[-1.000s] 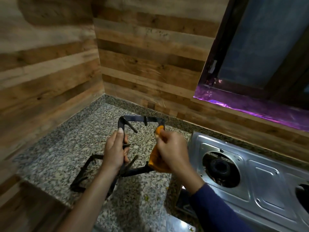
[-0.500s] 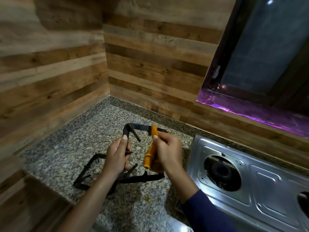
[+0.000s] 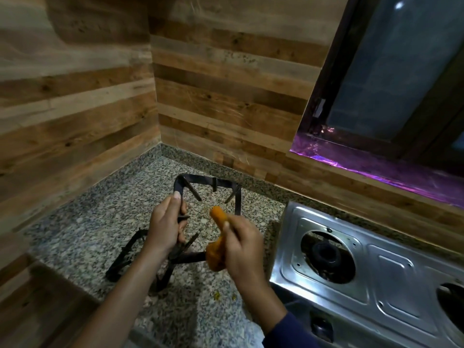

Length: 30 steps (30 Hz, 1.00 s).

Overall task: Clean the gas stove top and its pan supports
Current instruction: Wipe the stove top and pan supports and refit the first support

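My left hand (image 3: 167,227) grips the left side of a black square pan support (image 3: 208,182), held tilted upright above the granite counter. My right hand (image 3: 242,244) is closed on a bunched orange cloth (image 3: 217,237), just inside the frame's right side and apart from its top bar. A second black pan support (image 3: 125,259) lies flat on the counter beneath my left wrist. The steel gas stove top (image 3: 391,280) sits to the right with its supports off and a bare burner (image 3: 326,254) showing.
The speckled granite counter (image 3: 95,227) fills a corner between wood-panelled walls (image 3: 75,109). A window (image 3: 391,79) with a purple-lit sill is at the upper right. Small yellow crumbs (image 3: 216,295) lie on the counter near my right forearm. A stove knob (image 3: 322,327) faces me.
My right hand with the orange cloth has come down off the support's top bar to the lower right. The left hand keeps the same grip.
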{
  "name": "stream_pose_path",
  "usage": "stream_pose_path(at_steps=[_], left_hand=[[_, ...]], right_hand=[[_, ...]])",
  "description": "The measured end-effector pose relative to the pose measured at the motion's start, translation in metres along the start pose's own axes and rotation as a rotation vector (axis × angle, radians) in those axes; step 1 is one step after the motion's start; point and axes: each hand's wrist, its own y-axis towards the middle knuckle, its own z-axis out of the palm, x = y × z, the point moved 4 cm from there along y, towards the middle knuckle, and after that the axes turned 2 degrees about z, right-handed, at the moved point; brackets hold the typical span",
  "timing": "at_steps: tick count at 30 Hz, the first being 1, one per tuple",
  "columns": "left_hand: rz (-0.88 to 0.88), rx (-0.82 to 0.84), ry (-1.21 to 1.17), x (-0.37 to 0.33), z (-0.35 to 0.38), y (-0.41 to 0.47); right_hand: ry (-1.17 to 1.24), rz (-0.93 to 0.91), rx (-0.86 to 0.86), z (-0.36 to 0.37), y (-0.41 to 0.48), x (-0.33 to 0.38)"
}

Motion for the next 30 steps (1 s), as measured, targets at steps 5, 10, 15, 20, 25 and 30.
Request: stream_pose_path(at_steps=[5, 10, 15, 20, 25, 30], left_hand=[[0.007, 0.018, -0.076, 0.000, 0.004, -0.006], [0.018, 0.048, -0.202, 0.001, 0.013, -0.012], [-0.061, -0.089, -0.337, 0.008, 0.012, -0.006], [0.254, -0.125, -0.005, -0.017, -0.015, 0.015], [0.387, 0.089, 0.382, -0.033, -0.002, 0.010], [0.254, -0.109, 0.211, -0.039, 0.004, 0.007]], right_hand=[[0.421, 0.468, -0.290, -0.041, 0.037, -0.033], [0.376, 0.655, 0.301, -0.035, 0.049, -0.047], [0.450, 0.351, 0.270, -0.040, 0.070, -0.019], [0.061, -0.024, 0.477, -0.042, 0.092, 0.033], [-0.266, -0.268, 0.592, -0.037, 0.113, 0.067], [-0.485, -0.481, 0.147, -0.038, 0.135, 0.072]])
